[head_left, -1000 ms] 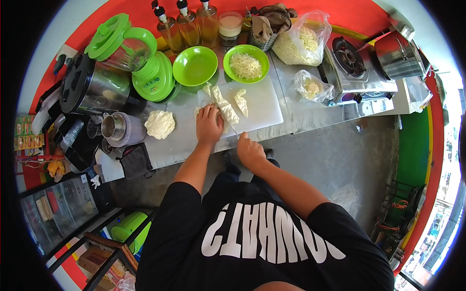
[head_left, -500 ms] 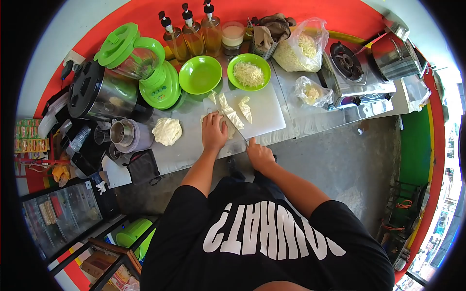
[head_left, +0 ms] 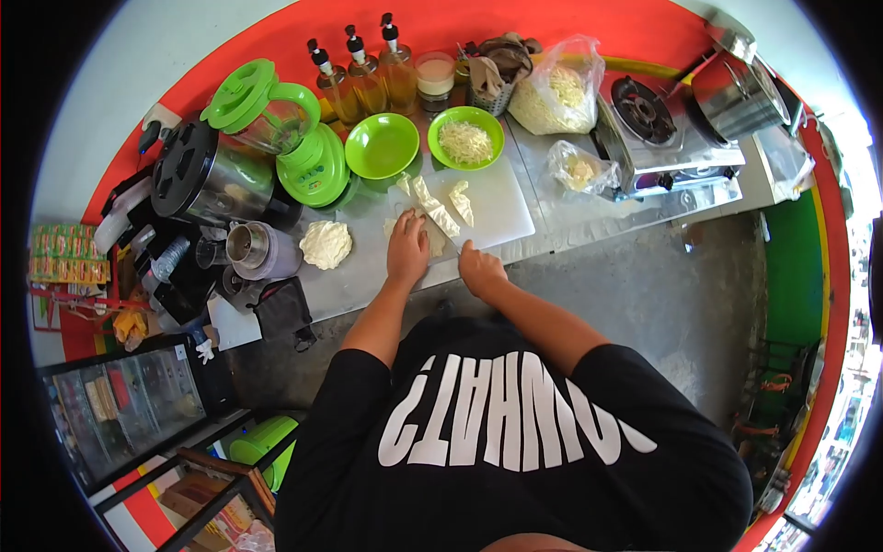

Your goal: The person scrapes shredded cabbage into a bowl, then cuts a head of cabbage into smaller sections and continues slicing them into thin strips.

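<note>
Where the left hand [head_left: 407, 248] presses: at 8 o'clock from the middle of the white board [head_left: 508, 210], on a pale piece [head_left: 436, 243] that looks like cabbage. Its fingers reach over the food; whether they curl round it, I cannot tell. Tucked tips, knuckles toward the blade, would be safest.
Pale piece: at 7 o'clock on the board, partly under that hand; pressed flat, it should not rock.
Knife [head_left: 457, 243]: slim and hard to make out, pointing toward 10 or 11 o'clock. Long, even strokes should suit leafy food.
Right hand [head_left: 480, 270]: at 6 o'clock, just past the board's near edge, fingers closed around the knife's handle; a loose wrist would help.
Metal cup [head_left: 246, 244]: at 9 o'clock on the bench [head_left: 324, 293], well apart from the cutting.
Blender [head_left: 311, 166]: at 10 o'clock, out of the way.
Pale lump [head_left: 326, 245]: between 8 and 9 o'clock, off the board.
Plain green bowl [head_left: 377, 152]: at 11 o'clock, near the board.
Loose strips [head_left: 436, 207]: on the board, one just beside the blade; sliding them toward 12 o'clock would free room.
Bowl of shreds [head_left: 464, 141]: at 12 o'clock, crowding the far edge.
Small bag [head_left: 581, 168]: between 2 and 3 o'clock, no hindrance.
Stove [head_left: 685, 152]: beyond it, well clear.
</note>
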Tool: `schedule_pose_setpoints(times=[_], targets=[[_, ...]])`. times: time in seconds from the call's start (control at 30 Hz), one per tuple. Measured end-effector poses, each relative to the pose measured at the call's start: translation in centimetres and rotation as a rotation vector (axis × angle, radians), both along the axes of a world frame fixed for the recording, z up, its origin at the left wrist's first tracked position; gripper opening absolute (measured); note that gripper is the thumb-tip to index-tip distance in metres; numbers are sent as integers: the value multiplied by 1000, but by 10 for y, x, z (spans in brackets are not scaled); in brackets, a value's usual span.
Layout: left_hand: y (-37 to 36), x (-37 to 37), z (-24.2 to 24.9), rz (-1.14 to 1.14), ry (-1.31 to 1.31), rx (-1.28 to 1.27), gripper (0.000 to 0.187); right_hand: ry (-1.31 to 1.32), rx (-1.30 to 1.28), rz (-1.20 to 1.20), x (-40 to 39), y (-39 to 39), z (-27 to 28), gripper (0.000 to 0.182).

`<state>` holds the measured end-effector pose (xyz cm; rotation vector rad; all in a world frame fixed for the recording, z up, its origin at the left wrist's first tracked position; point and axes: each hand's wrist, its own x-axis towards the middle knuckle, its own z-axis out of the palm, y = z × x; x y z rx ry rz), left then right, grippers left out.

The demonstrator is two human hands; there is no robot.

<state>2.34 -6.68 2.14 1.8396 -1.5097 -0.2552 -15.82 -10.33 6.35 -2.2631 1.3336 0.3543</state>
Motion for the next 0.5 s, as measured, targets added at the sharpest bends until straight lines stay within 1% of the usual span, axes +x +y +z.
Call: schedule_pose_setpoints(times=[0.13, 0.17, 0.2, 0.23, 0.27, 0.3, 0.33, 0.4, 0.43, 0.5], targets=[[6, 5, 2, -75, 27, 36, 31, -15, 12, -57, 10, -6, -3, 17], [6, 5, 1, -67, -64, 14, 32, -18, 8, -68, 10, -9, -1, 17], [8, 3, 6, -58, -152, -3, 33, -43, 33, -77, 7, -10, 0, 22], [11, 1, 10, -69, -149, 0, 33, -65, 62, -85, 3, -7, 0, 27], [13, -2, 14, -12, -236, 10, 33, -62, 65, -93, -3, -3, 0, 27], [16, -3, 17, 48, -323, 20, 33, -59, 54, -102, -10, 1, -2, 32], [17, -2, 12, 46, -318, 20, 33, -56, 41, -108, -16, 4, -4, 36], [12, 4, 3, -30, -139, 109, 35, -52, 7, -108, -26, 13, -6, 36], [9, 5, 3, -21, -136, 96, 35, -55, -25, -108, -29, 16, -5, 36], [5, 5, 0, -70, -45, 12, 37, -81, -42, -118, -34, 18, -2, 37]])
